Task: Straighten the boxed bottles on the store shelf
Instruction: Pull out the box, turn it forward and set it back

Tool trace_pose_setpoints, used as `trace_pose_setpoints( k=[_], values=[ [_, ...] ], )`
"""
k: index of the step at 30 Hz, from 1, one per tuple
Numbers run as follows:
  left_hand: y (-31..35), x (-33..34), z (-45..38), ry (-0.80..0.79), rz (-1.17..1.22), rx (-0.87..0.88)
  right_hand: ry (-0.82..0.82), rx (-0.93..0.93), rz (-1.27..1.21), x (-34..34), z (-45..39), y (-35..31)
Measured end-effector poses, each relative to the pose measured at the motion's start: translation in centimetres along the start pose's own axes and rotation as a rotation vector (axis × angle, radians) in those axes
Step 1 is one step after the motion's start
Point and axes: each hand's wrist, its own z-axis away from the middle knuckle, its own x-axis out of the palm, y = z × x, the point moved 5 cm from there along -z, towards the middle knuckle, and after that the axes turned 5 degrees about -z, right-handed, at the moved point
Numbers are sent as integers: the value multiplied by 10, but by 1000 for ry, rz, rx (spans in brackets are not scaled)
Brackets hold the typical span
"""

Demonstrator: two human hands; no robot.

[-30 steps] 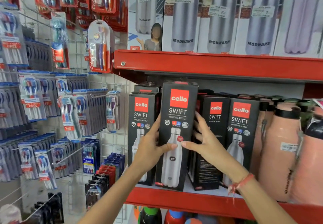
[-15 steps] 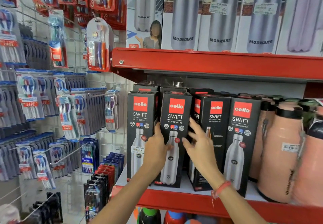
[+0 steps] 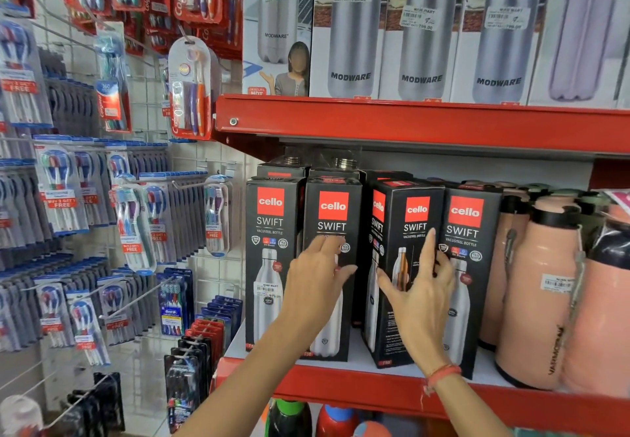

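Four tall black Cello bottle boxes stood along the red metal shelf. Both hands' fingers were splayed, gripping nothing. At three o'clock, peach plastic flasks crowded close; a hard shove risked toppling the skewed third box.

The red metal shelf carries a front row of four black Cello Swift boxes: the first box at 9 o'clock, the second box beside it, the third box turned askew so its side panel shows, and the fourth box touching it. At 3 o'clock stand peach flasks with black caps. More black boxes stand behind the row.
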Motion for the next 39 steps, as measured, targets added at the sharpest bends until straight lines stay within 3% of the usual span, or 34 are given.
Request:
trace_pose_setpoints(
  k=[3,10,13,18,22,35,39],
  values=[
    [5,7,-1,-103,249,-80,-27,-91,-70,-20,2,-6],
    [32,21,1,-355,574,-40,-271,-114,-407,-69,-17,-15],
    [37,22,5,-292,641,-2,-414,-51,-577,-76,-23,-10],
    [49,30,8,-63,419,-39,-605,-7,-688,-73,-38,-9],
    [49,48,-4,-9,320,-96,-598,-2,-658,-55,-52,-1],
    [31,102,4,-90,295,-249,-527,11,-538,-14,-47,44],
    [29,97,3,-106,232,-204,-393,18,-411,-11,-42,45]
  ],
)
